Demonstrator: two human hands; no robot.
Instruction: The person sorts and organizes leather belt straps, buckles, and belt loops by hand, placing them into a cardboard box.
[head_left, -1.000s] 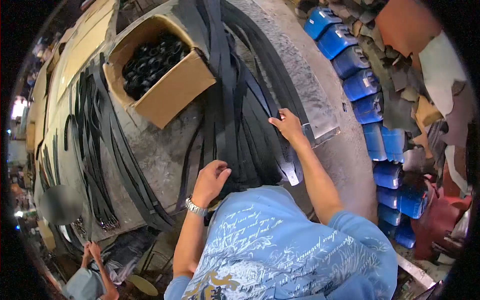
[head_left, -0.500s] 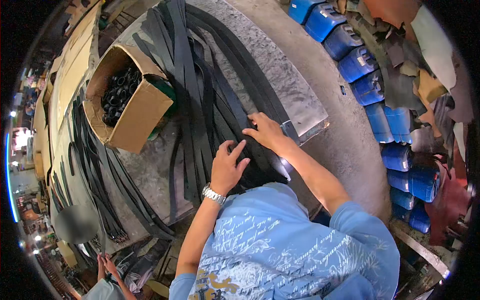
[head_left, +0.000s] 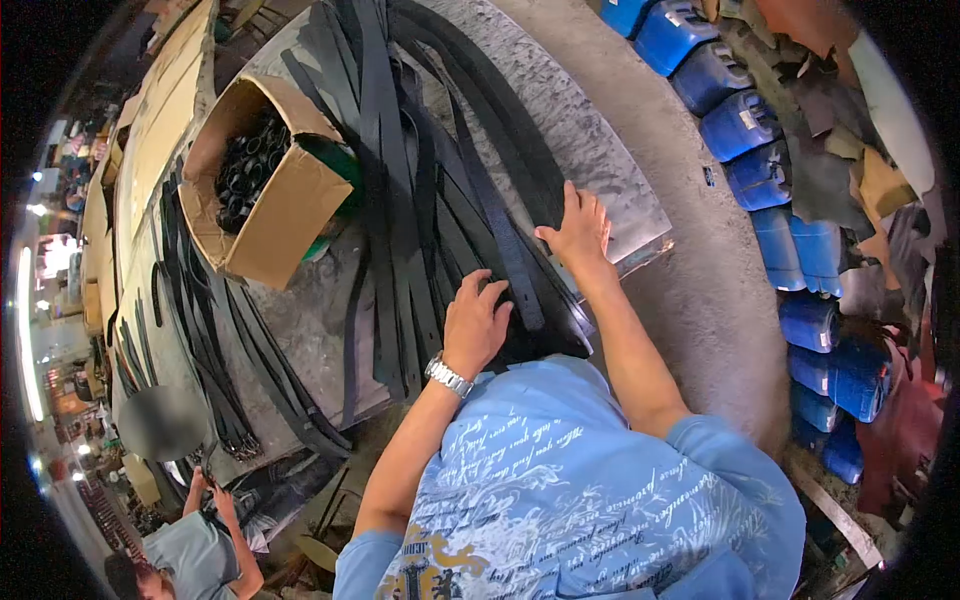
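Observation:
Long black straps [head_left: 395,200] lie in a thick bundle on the grey table [head_left: 620,190]. My left hand [head_left: 476,322], with a metal watch on the wrist, rests on the strap ends near my body, its fingers apart and slightly bent. My right hand [head_left: 580,232] is spread at the right edge of the bundle, thumb toward the straps. Neither hand is closed round a strap. Left of the bundle stands an open cardboard box [head_left: 290,215] holding small black loops [head_left: 250,170].
More black straps [head_left: 200,330] lie on the table's left part. A co-worker [head_left: 200,550] is at the lower left. Blue jerrycans [head_left: 735,125] line the floor at right, beside stacked leather pieces [head_left: 890,250]. Flat cardboard [head_left: 165,100] lies at the upper left.
My right hand has moved right and forward, its fingers pointing more forward. A strap near my hands now lies more separate from the others. The view has shifted slightly.

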